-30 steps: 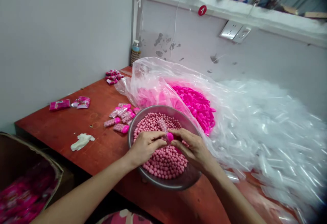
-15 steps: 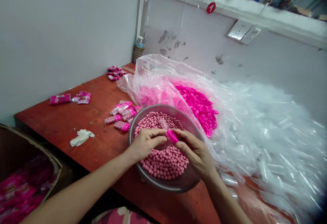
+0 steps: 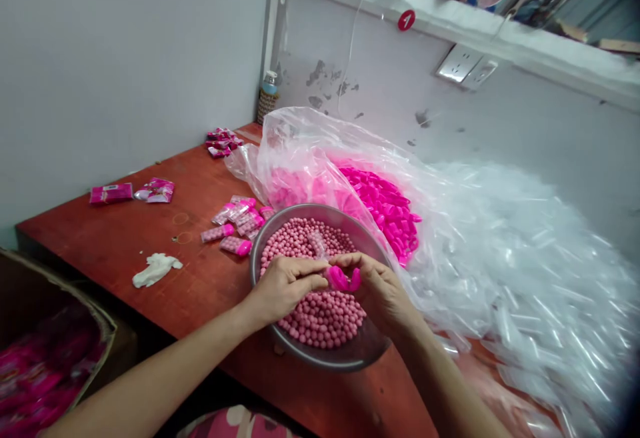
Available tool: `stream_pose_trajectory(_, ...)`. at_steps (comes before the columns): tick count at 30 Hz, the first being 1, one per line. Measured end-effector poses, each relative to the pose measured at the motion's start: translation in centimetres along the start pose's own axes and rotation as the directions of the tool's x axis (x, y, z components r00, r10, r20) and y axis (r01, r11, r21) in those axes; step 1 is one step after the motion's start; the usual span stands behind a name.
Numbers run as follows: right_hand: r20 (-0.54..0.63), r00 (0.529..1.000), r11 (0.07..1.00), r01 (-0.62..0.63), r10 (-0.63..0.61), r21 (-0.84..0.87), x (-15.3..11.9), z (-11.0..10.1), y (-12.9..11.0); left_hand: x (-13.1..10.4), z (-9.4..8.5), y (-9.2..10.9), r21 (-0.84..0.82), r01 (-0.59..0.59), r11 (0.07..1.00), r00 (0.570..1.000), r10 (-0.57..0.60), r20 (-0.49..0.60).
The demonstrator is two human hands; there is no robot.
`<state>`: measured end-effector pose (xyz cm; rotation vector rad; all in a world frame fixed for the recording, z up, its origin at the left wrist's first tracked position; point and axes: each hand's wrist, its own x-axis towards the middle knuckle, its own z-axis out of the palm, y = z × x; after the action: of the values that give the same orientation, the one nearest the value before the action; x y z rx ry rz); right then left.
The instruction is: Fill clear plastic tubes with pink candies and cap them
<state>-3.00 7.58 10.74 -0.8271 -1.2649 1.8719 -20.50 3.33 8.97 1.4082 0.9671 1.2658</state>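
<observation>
Over a grey bowl (image 3: 367, 351) of pink candy-like balls (image 3: 325, 331), my left hand (image 3: 287, 285) pinches a small clear plastic container, mostly hidden behind my fingers. A bright pink cap (image 3: 341, 279) is at its right end and looks curled or flipped open. My right hand (image 3: 377, 288) has its thumb and fingers closed on the far side of this cap. Another clear container (image 3: 317, 245) lies on the balls just behind my hands. Left of the bowl, several filled containers with pink caps (image 3: 237, 245) lie on the red table (image 3: 195, 298).
A clear bag holds many loose pink caps (image 3: 385, 211). To the right spreads a large heap of clear plastic containers (image 3: 540, 258). Pink packets (image 3: 111, 193) and a crumpled white tissue (image 3: 157, 269) lie on the left. A cardboard box (image 3: 95, 305) holds pink packets.
The pink cap has turned and now shows an open, curved shape, with my right fingers shifted slightly right and around it. The whole view has shifted a little.
</observation>
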Motion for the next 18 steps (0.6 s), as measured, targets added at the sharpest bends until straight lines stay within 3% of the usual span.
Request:
stream_pose_trajectory(5, 0.016, 0.992, 0.988, -0.126, 0.125, 0.085, 0.0, 1.2, -0.2, -0.1, -0.1, 0.0, 0.086, -0.040, 0.995, 0.999, 0.041, -0.019)
stream_pose_trajectory(13, -0.005, 0.981, 0.961, -0.190, 0.195, 0.201, 0.8, 2.1, 0.6, -0.4, -0.7, 0.3, 0.327, -0.119, 0.937, 0.991, 0.135, -0.026)
stream_pose_trajectory(18, -0.028, 0.991, 0.983, -0.127, 0.132, 0.131, 2.1, 2.6, 0.4, 0.0, -0.3, 0.2, 0.213, -0.052, 0.976, 0.988, 0.082, -0.133)
